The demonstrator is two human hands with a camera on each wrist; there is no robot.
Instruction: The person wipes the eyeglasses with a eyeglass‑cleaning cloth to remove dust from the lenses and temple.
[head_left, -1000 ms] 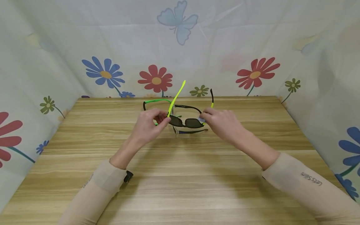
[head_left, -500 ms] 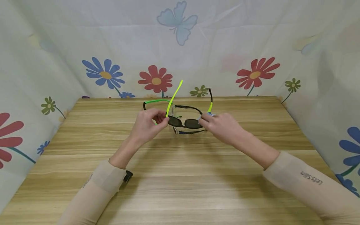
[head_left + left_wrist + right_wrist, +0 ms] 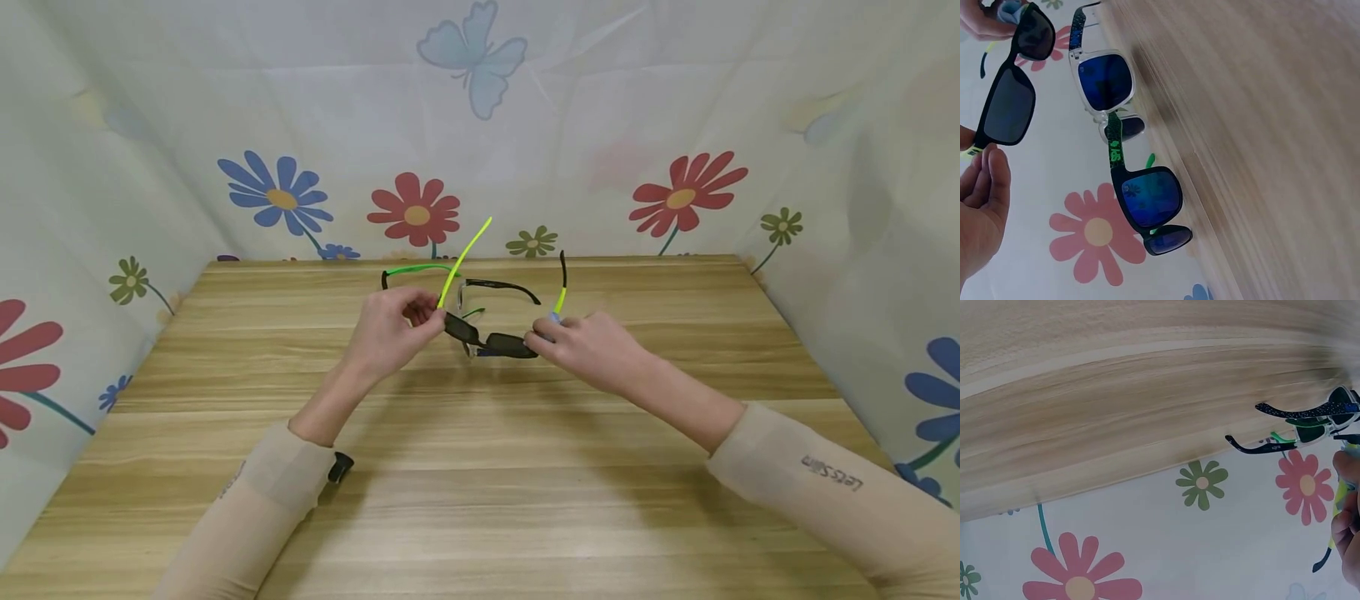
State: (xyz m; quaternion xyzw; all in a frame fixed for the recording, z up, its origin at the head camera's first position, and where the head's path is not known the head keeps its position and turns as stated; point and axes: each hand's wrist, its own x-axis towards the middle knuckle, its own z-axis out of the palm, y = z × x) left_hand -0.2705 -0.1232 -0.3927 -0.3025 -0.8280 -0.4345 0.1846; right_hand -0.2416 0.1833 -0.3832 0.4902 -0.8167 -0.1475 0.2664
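Black sunglasses (image 3: 507,343) with dark lenses and neon-yellow temples are held up above the table, tilted lower on the right. My left hand (image 3: 393,333) pinches them at the left hinge, fingertips against the yellow temple. At the other end, my right hand (image 3: 588,346) grips a small light-blue cloth (image 3: 1011,11) around the right lens's outer edge. Most of that cloth is hidden by the fingers. Just behind stand clear-framed sunglasses (image 3: 1105,80) with blue lenses. Beside them is a black pair with green temples (image 3: 1151,199), partly hidden by my left hand in the head view.
Both standing pairs sit toward the back of the wood-grain table (image 3: 480,483), temples unfolded. A white curtain (image 3: 570,125) printed with flowers and a butterfly surrounds the table's back and sides. A black strap end (image 3: 341,467) shows at the left sleeve.
The held sunglasses have dipped on the right side and shifted slightly toward me. My right hand has moved a little lower with the cloth, while my left hand keeps its pinch at the hinge.
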